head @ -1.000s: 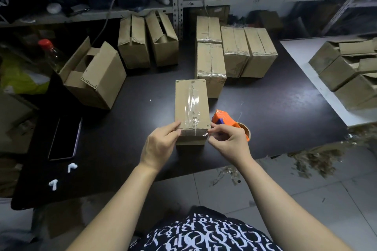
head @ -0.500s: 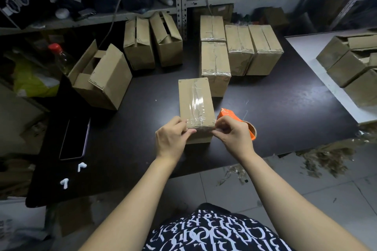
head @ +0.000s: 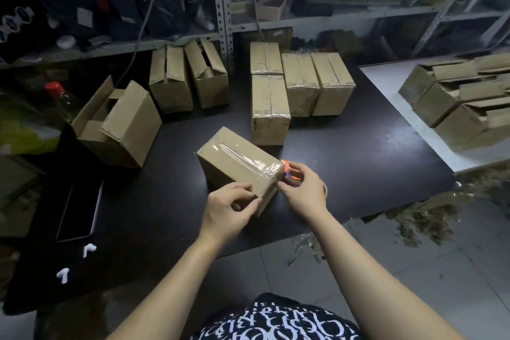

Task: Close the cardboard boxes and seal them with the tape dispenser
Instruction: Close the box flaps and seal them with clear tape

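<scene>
Box in work: the taped box (head: pixel 237 163) sits skewed on the tabletop (head: pixel 358 163), near your front edge; a clear strip runs along its top seam and folds over the near end
Left grip: your left hand (head: pixel 229 210) curls round the near corner of that box and holds it
Right grip: your right hand (head: pixel 303 190) has its fingers curled at the box's taped end; whether it pinches anything, you cannot tell
Tape dispenser: the orange tape dispenser (head: pixel 288 170) shows just behind the right hand, mostly hidden
Done: four sealed boxes (head: pixel 270 110) grouped at the back, tape glinting on their seams
Left: two untaped boxes (head: pixel 171 83) with loose flaps at back left; one open box (head: pixel 118 124) lying on its side; a stack of boxes (head: pixel 455 96) to the right, apparently unsealed
Judgement: roughly mid-batch; top seam of this box looks near finished
Writing: none legible on any box; white lettering on your shirt (head: pixel 276 323) cannot be read
</scene>
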